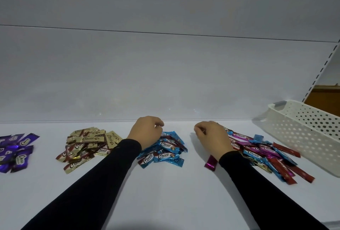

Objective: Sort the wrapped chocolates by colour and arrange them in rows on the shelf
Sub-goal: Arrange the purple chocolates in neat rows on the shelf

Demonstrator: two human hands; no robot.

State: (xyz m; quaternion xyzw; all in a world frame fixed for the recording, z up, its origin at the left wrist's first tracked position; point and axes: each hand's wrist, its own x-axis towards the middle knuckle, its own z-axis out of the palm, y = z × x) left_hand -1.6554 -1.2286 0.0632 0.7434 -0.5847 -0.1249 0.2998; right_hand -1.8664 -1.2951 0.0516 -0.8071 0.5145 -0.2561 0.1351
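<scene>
Chocolates (163, 151) lie every way; both hands' fingers curled, grasp unclear.

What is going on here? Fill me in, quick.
A person is sorting wrapped chocolates by colour on a white shelf. Purple pile, gold pile and blue pile are already separate. The left hand sits curled over the blue pile; the right hand is at the edge of the mixed pile of blue, pink and red pieces. A white basket stands at the right. No rows yet.
</scene>
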